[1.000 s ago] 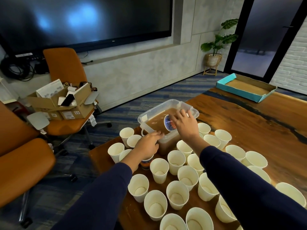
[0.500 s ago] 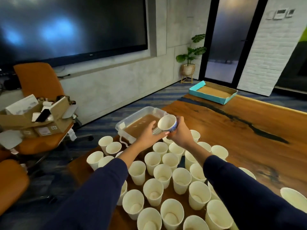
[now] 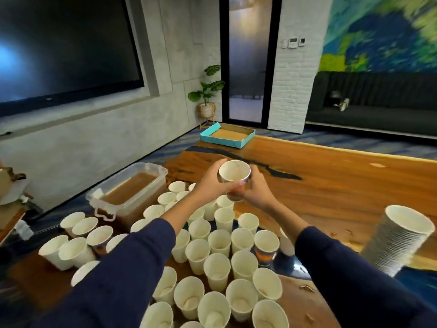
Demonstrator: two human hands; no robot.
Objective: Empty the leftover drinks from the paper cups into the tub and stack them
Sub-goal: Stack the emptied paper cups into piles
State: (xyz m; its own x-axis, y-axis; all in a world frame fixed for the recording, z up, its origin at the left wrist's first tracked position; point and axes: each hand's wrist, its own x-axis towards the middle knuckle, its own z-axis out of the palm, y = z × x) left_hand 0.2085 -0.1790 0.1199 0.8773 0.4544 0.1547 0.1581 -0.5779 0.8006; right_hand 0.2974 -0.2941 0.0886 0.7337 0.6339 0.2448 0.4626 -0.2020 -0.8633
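Both hands hold one white paper cup upright above the table, its mouth toward me and its inside looking empty. My left hand grips its left side; my right hand wraps its right side and base. A clear plastic tub of brown liquid stands to the left, at the table's left end. Several open paper cups crowd the table below my arms. A tall stack of nested cups leans at the right.
The wooden table stretches to the right and back. A teal cardboard tray lies at its far end. A potted plant stands by the glass door. A large dark screen fills the left wall.
The cup has gone from tipped over the tub to upright, carried right and away from it. Both hands now hold it. My view has swung right, bringing the cup stack into sight.
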